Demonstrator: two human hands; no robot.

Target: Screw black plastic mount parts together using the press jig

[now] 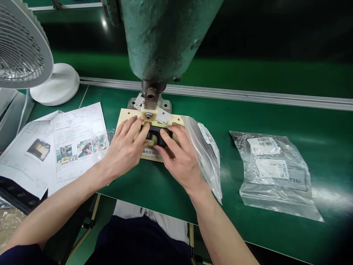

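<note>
A black plastic part (156, 133) lies on the cream fixture plate (127, 115), right under the press. My left hand (127, 141) has its fingers on the part's left end. With thumb and fingers, my right hand (180, 152) grips its right end. Just above the part, the press ram (151, 96) carries a cream block (149, 113) with a metal screw head in it. A label with printed characters (150, 152) shows at the plate's front, partly behind my hands. Touching my right hand's outer side is a clear plastic bag (205, 151).
The green press body (168, 40) hangs over the middle of the green bench (231, 114). Printed sheets (78, 147) and a small clear bag (100, 143) lie left, below a white fan (59, 84). A labelled plastic bag (273, 165) lies right.
</note>
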